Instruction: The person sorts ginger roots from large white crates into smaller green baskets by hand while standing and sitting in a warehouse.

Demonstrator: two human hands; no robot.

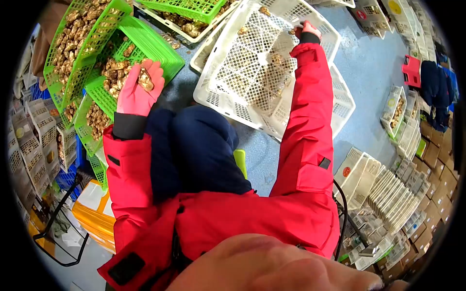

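My left hand [138,87], in a pink glove, is turned palm up with a lumpy brown-and-cream mottled piece [145,80] resting against its fingers. Beneath it is a green basket [141,41] with many similar pieces [115,72]. My right hand [310,32], gloved alike, is at the far right corner of a white crate [206,92]. Its fingers are curled, and a small brown lump shows at their tips. What they grip is partly hidden. A few mottled pieces [242,30] lie scattered on the perforated sheet [252,63] inside the crate.
A tilted green basket [80,89] full of the pieces stands at left. Another green basket [206,7] lies at the top. More white crates [344,104] lie under the one before me. Stacked crates [395,199] and cardboard boxes [434,213] line the right side.
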